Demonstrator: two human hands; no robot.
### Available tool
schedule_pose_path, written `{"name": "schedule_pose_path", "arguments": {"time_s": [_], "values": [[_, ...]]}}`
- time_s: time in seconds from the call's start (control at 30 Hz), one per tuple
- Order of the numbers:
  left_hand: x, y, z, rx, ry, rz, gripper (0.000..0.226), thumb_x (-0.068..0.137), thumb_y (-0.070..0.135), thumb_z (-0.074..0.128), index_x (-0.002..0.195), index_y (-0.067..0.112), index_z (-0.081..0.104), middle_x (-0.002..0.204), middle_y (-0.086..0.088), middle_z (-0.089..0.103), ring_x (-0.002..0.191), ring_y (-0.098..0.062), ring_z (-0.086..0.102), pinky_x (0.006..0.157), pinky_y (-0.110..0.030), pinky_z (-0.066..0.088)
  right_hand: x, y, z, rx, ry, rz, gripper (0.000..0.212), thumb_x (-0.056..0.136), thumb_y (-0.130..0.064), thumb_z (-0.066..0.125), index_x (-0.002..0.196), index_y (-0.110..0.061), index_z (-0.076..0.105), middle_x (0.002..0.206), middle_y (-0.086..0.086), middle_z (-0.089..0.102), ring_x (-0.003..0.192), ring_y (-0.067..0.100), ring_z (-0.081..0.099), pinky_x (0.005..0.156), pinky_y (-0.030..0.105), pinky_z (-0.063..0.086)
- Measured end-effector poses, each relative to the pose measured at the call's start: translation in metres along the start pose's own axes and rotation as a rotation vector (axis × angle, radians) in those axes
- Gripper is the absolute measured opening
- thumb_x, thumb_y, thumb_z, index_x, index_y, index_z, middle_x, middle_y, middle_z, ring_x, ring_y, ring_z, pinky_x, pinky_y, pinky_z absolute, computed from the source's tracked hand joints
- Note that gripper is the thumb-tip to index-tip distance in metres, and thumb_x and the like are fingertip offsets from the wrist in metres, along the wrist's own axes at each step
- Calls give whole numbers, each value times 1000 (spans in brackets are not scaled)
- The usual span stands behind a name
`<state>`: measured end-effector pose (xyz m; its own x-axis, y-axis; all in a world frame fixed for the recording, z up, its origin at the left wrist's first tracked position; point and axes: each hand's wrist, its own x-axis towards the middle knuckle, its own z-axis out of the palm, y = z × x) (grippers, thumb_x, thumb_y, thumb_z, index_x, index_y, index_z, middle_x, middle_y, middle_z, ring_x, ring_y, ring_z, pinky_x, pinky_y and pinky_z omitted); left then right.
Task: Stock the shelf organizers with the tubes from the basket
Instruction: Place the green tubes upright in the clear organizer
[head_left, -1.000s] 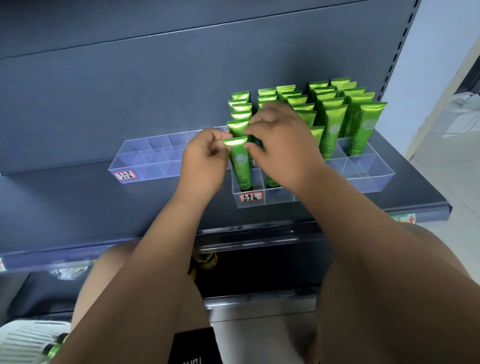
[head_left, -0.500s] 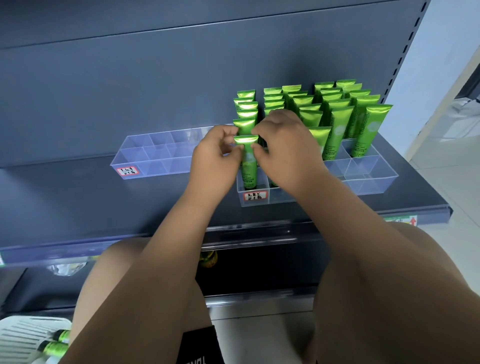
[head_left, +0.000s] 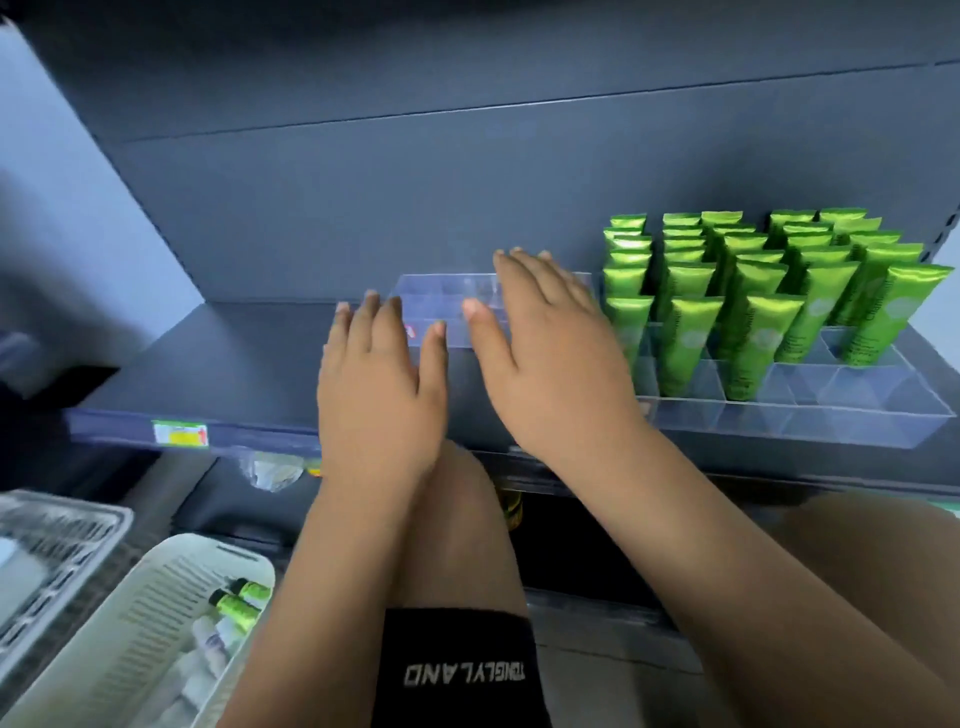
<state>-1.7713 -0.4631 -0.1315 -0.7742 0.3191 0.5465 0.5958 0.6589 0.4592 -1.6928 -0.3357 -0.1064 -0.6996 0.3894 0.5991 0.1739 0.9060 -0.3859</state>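
Left hand (head_left: 379, 384) flat, fingers spread, nothing held. Right hand (head_left: 550, 364) likewise empty.

Both over the empty organizer (head_left: 441, 291); contact unclear.

Right of it: green tubes (head_left: 753, 312) upright in the stocked organizer (head_left: 779, 431).

Below-left: basket (head_left: 140, 623), spare tubes (head_left: 236, 605).

My call: fetch next. I'd fill the back cells first, cap down.

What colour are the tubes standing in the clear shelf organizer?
The tubes are glossy metallic green, each with a pale round mark; the head view shows them best.
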Motion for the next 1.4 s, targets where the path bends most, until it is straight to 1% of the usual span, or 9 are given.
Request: {"name": "schedule_pose_path", "arguments": {"time_s": [0.27, 0.43, 0.63, 0.7, 0.83, 1.0, 1.13, 1.27, 1.4], "values": [[-91, -179, -114, 565, 12, -371, 72, 99, 50, 10, 159, 12, 24, 163, -10, 32, 155, -32, 17, 124, -49, 16, -55, -212, 117, 310, -212, -231, 60, 99, -48, 29, 133, -8, 57, 140, 13, 58, 144, 33, 39, 117, 46, 31], [-185, -246, -157, 592, 72, -788, 66, 104, 53, 28, 154, 10, 34, 164, -10, 31, 155, -32, 18, 123, -54, 21, -143, -282, 214, 356, -483, -371, 63, 98, -49, 27, 137, -8, 54, 143, 14, 56, 144, 34, 39, 118, 48, 31], [-261, -314, -152, 559, -14, -1017, 68, 103, 56, 29, 153, 10, 35, 164, -10, 33, 155, -31, 17, 126, -51, 17, -186, -293, 283, 225, -744, -488, 55, 103, -50, 33, 140, -14, 49, 151, 9, 49, 145, 29, 36, 119, 48, 30], [-275, -333, -139, 555, -57, -1035, 67, 103, 55, 32, 152, 10, 36, 163, -10, 34, 155, -32, 16, 125, -52, 19, -194, -296, 304, 238, -788, -417, 49, 102, -46, 40, 138, -14, 49, 145, 9, 53, 135, 29, 45, 112, 46, 39], [-292, -373, -103, 516, -200, -1092, 65, 104, 52, 32, 155, 11, 33, 165, -8, 31, 157, -32, 10, 126, -49, 16, -203, -299, 356, 319, -914, 66, 44, 95, -39, 53, 132, -16, 52, 124, 8, 62, 109, 30, 63, 88, 45, 56], [-297, -427, -58, 395, -305, -1219, 67, 102, 53, 35, 156, 14, 30, 166, -4, 27, 157, -27, 10, 126, -47, 15, -208, -303, 428, 250, -992, 375, 33, 98, -29, 57, 127, -12, 59, 119, 10, 69, 106, 30, 67, 85, 42, 58], [-306, -479, -32, 305, -426, -1402, 80, 98, 56, 46, 158, 10, 21, 169, -10, 18, 156, -32, 10, 126, -50, 18, -222, -302, 477, 159, -1137, 417, 29, 102, -28, 55, 125, -11, 59, 122, 11, 67, 111, 32, 64, 78, 34, 44], [-311, -520, -16, 388, -685, -1449, 87, 100, 39, 57, 160, 2, 5, 169, -18, 0, 156, -39, 8, 126, -49, 17, -247, -297, 504, -25, -1168, 309, 23, 102, -23, 48, 120, -16, 60, 120, 9, 65, 110, 32, 60, 86, 41, 51], [-303, -543, -14, 518, -1080, -1348, 53, 90, 27, 65, 138, 11, 52, 146, -21, 47, 128, -39, 51, 82, -49, 50, -277, -299, 507, -129, -1438, 262, 35, 96, -21, 49, 128, -11, 57, 128, 13, 57, 116, 33, 57, 95, 42, 49]]}}
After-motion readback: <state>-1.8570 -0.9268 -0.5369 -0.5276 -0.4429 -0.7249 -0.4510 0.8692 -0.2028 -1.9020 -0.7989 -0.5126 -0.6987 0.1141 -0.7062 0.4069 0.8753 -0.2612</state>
